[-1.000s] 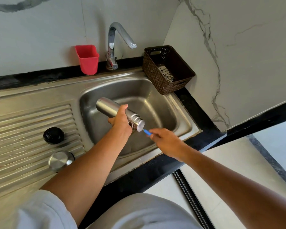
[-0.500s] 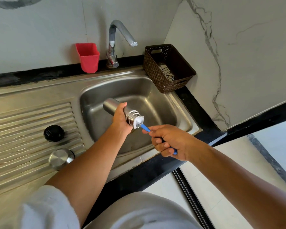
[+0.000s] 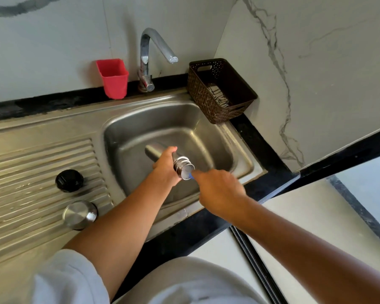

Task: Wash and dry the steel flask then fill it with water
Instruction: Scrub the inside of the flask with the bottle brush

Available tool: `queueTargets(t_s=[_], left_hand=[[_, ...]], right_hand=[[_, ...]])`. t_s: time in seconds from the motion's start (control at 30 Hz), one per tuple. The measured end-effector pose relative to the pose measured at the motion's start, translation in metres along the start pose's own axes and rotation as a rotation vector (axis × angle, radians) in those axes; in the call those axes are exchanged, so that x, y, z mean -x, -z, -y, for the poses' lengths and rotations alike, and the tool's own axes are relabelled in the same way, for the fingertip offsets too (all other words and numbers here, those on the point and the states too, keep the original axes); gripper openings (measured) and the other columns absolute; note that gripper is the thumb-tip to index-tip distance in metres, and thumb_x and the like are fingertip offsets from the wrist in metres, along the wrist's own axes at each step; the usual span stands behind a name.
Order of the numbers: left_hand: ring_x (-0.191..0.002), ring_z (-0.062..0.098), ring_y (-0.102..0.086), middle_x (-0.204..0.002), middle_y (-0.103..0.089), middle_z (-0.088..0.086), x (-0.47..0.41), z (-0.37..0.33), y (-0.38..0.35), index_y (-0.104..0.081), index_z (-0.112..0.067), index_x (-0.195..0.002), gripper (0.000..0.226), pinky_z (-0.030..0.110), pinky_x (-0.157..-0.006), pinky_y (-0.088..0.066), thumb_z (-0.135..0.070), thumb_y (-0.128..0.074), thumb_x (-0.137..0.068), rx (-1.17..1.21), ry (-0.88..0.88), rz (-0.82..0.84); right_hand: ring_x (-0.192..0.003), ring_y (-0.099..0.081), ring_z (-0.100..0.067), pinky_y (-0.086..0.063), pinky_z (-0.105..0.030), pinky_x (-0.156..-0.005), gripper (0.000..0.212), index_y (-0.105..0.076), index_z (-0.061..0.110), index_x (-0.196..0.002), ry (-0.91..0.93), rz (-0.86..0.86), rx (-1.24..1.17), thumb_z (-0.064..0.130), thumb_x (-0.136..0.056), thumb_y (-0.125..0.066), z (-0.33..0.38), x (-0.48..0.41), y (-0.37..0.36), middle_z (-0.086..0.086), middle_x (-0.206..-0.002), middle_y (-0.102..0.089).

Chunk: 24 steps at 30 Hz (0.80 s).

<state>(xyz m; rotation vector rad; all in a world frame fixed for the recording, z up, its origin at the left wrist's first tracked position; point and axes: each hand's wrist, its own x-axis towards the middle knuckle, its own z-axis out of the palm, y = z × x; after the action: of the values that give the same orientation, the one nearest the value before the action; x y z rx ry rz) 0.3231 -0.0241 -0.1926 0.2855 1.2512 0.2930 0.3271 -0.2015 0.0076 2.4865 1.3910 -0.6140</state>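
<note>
My left hand [image 3: 166, 166] grips the steel flask [image 3: 180, 164] around its upper body and holds it on its side over the sink basin [image 3: 140, 137], mouth pointing toward me. My right hand [image 3: 217, 189] is closed on a blue-handled bottle brush [image 3: 191, 177]; only a sliver of blue handle shows at the flask's mouth, the bristle end hidden inside. On the drainboard [image 3: 31, 163] to the left rest a black inner stopper [image 3: 69, 180] and a steel cap [image 3: 79, 214].
A chrome tap [image 3: 150, 55] stands behind the basin with no water running. A red cup [image 3: 113, 77] sits to its left and a brown woven basket [image 3: 219, 91] to its right. A black counter edge [image 3: 261, 185] borders the sink.
The brush has gone deep into the flask, with my right hand moving up to the mouth. Half a second ago the white bristles showed at the opening. The flask shifted slightly lower.
</note>
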Motion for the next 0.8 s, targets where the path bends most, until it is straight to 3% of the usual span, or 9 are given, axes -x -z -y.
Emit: queueTargets(t_s=[0.1, 0.17, 0.2, 0.3, 0.47, 0.53, 0.6, 0.7, 0.8], left_hand=[[-0.069, 0.025, -0.068, -0.089, -0.066, 0.006, 0.052, -0.007, 0.001, -0.058, -0.009, -0.121, 0.057, 0.039, -0.061, -0.058, -0.036, -0.082, -0.077, -0.046, 0.003, 0.043], [-0.068, 0.024, -0.065, -0.087, -0.065, 0.007, 0.051, -0.014, 0.004, -0.056, -0.010, -0.118, 0.051, 0.039, -0.062, -0.056, -0.035, -0.079, -0.081, -0.027, 0.005, 0.058], [-0.068, 0.025, -0.067, -0.095, -0.068, 0.006, 0.044, -0.019, 0.006, -0.055, -0.009, -0.123, 0.066, 0.039, -0.063, -0.058, -0.036, -0.085, -0.071, 0.009, -0.015, 0.062], [-0.080, 0.032, -0.075, -0.132, -0.068, 0.007, -0.004, -0.016, 0.011, -0.049, -0.020, -0.139, 0.116, 0.052, -0.069, -0.060, -0.038, -0.092, -0.033, -0.019, -0.056, 0.013], [-0.077, 0.036, -0.078, -0.119, -0.074, 0.010, -0.011, -0.032, 0.021, -0.055, -0.022, -0.135, 0.111, 0.062, -0.070, -0.060, -0.035, -0.093, -0.032, -0.009, -0.049, -0.014], [-0.081, 0.040, -0.078, -0.122, -0.073, 0.010, -0.044, -0.040, 0.027, -0.054, -0.029, -0.141, 0.119, 0.069, -0.075, -0.057, -0.036, -0.093, -0.029, 0.027, -0.104, -0.024], [-0.086, 0.039, -0.078, -0.128, -0.069, 0.007, -0.045, -0.042, 0.027, -0.049, -0.036, -0.147, 0.118, 0.072, -0.075, -0.056, -0.036, -0.093, -0.037, 0.043, -0.102, -0.039], [-0.087, 0.039, -0.076, -0.127, -0.067, 0.009, 0.000, -0.028, 0.010, -0.041, -0.035, -0.147, 0.103, 0.073, -0.063, -0.055, -0.034, -0.089, -0.056, 0.076, -0.122, -0.116], [-0.085, 0.038, -0.076, -0.125, -0.070, 0.010, 0.016, -0.008, -0.002, -0.050, -0.032, -0.143, 0.108, 0.063, -0.061, -0.059, -0.035, -0.088, -0.043, 0.048, -0.134, -0.042]], right_hand=[[-0.056, -0.054, -0.017, -0.039, -0.026, -0.042, 0.041, -0.057, 0.025, -0.137, -0.219, 0.285, -1.058, 0.005, -0.102, -0.051, -0.012, -0.020, -0.006, -0.009, -0.083, -0.061], [-0.045, -0.042, -0.009, -0.032, -0.020, -0.035, 0.034, -0.062, 0.022, -0.132, -0.309, 0.301, -1.341, 0.005, -0.104, -0.052, -0.019, -0.028, -0.006, -0.008, -0.075, -0.059], [-0.044, -0.040, -0.008, -0.031, -0.019, -0.035, 0.032, -0.063, 0.023, -0.131, -0.295, 0.268, -1.275, 0.008, -0.105, -0.051, -0.018, -0.032, -0.006, -0.008, -0.075, -0.059], [-0.050, -0.048, -0.011, -0.036, -0.021, -0.041, 0.034, -0.060, 0.025, -0.134, -0.149, 0.118, -0.756, 0.014, -0.105, -0.045, -0.001, -0.032, -0.015, -0.010, -0.089, -0.066], [-0.074, -0.063, -0.021, -0.056, -0.036, -0.068, 0.035, -0.062, 0.025, -0.134, 0.046, 0.000, -0.342, 0.014, -0.105, -0.046, 0.005, -0.011, 0.015, -0.005, -0.097, -0.068], [-0.075, -0.060, -0.024, -0.051, -0.036, -0.061, 0.029, -0.061, 0.026, -0.119, 0.116, -0.016, -0.043, 0.009, -0.100, -0.046, 0.003, 0.008, 0.039, -0.001, -0.084, -0.059], [-0.070, -0.057, -0.024, -0.037, -0.031, -0.048, 0.032, -0.062, 0.023, -0.110, 0.135, -0.042, 0.177, 0.002, -0.093, -0.047, 0.003, 0.018, 0.053, 0.001, -0.075, -0.051], [-0.067, -0.053, -0.023, -0.027, -0.030, -0.044, 0.038, -0.064, 0.021, -0.124, 0.111, -0.082, 0.312, 0.000, -0.094, -0.054, 0.013, 0.014, 0.046, 0.003, -0.073, -0.047], [-0.055, -0.043, -0.019, -0.025, -0.031, -0.043, 0.046, -0.055, 0.016, -0.138, 0.124, -0.083, 0.276, 0.000, -0.094, -0.058, 0.021, 0.002, 0.027, 0.002, -0.068, -0.043]])
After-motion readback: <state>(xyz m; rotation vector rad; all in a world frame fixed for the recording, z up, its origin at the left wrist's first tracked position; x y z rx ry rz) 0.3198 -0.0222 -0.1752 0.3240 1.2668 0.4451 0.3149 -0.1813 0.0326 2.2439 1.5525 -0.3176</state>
